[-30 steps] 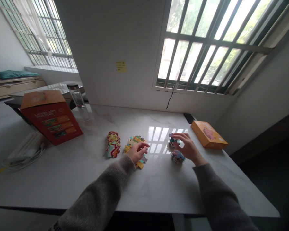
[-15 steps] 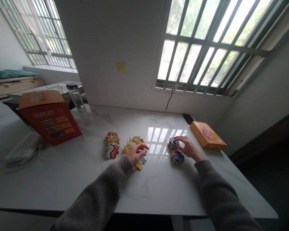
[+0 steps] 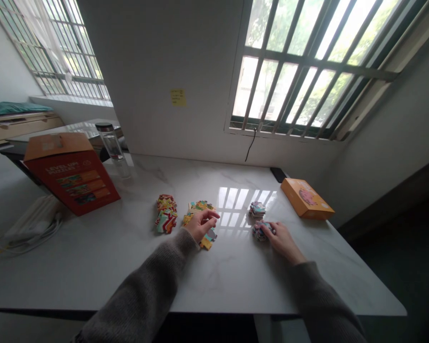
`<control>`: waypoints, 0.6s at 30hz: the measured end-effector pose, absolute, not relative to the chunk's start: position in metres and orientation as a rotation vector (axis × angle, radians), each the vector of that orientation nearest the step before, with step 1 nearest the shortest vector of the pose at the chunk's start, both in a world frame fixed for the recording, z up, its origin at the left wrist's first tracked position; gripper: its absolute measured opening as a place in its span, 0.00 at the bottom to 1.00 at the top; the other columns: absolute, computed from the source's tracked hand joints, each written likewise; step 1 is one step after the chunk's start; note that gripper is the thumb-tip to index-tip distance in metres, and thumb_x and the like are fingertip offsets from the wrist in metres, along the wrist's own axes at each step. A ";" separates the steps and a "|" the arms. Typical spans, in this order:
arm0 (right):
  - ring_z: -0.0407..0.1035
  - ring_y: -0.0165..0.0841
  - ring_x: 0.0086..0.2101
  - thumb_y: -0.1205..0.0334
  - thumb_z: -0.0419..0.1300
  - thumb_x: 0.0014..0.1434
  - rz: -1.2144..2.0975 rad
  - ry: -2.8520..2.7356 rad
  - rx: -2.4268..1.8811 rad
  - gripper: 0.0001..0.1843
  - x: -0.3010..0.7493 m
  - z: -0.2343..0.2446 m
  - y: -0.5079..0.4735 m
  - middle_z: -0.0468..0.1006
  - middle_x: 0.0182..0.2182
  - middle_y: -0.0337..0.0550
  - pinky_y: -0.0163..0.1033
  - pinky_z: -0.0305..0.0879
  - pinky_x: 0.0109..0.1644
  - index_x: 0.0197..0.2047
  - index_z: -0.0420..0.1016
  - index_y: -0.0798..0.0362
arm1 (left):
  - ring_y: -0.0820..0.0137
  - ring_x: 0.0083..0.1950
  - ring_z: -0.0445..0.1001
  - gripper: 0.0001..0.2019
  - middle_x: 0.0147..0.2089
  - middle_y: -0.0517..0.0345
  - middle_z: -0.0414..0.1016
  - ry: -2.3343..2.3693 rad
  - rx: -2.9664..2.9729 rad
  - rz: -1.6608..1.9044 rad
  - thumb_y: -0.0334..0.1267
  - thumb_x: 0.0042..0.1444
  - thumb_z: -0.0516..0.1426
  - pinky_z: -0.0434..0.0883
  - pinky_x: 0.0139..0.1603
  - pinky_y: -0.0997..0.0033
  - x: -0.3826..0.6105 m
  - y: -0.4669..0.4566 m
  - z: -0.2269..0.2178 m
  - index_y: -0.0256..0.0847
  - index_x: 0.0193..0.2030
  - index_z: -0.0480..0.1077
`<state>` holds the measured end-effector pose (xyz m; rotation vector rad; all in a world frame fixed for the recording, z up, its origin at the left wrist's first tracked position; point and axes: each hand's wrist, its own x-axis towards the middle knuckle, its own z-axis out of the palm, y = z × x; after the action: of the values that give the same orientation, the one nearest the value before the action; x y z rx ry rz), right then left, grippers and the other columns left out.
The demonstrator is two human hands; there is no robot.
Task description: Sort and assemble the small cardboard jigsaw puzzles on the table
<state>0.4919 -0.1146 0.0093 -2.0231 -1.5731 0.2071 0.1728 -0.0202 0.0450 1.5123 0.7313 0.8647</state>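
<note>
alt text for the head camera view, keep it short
A person's left hand curls over a yellow pile of puzzle pieces while the right hand touches a bluish pile on a white marble table. A small neat stack and an orange box lie beyond the right hand; a red box and a clear bottle stand far left.

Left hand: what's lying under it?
Colourful puzzle pieces spread on the white table poke out around the left hand. Any pieces directly beneath the palm are covered.
</note>
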 end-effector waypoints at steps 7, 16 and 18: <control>0.71 0.40 0.35 0.36 0.50 0.61 0.265 -1.679 -2.077 0.29 0.484 0.016 -0.117 0.76 0.33 0.50 0.40 0.66 0.42 0.35 0.78 0.54 | 0.74 0.27 0.68 0.17 0.29 0.62 0.68 0.728 1.498 0.894 0.48 0.52 0.60 0.64 0.26 0.76 0.171 -0.019 0.044 0.38 0.42 0.71; 0.74 0.42 0.39 0.39 0.54 0.61 0.558 -1.704 -1.896 0.27 0.459 0.022 -0.128 0.81 0.40 0.50 0.42 0.68 0.45 0.46 0.78 0.52 | 0.72 0.32 0.71 0.14 0.31 0.60 0.70 0.712 1.630 0.916 0.45 0.56 0.59 0.68 0.32 0.74 0.173 -0.020 0.034 0.37 0.42 0.72; 0.74 0.44 0.43 0.39 0.56 0.60 0.624 -1.674 -1.855 0.27 0.456 0.025 -0.128 0.81 0.43 0.51 0.44 0.69 0.47 0.48 0.78 0.53 | 0.74 0.28 0.68 0.13 0.30 0.60 0.69 0.738 1.735 0.891 0.45 0.58 0.57 0.66 0.29 0.75 0.176 -0.024 0.033 0.37 0.43 0.72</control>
<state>0.4564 -0.1285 0.0248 -1.8547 -1.6744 0.6235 0.1758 -0.0245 0.0330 1.7348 0.7384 0.8911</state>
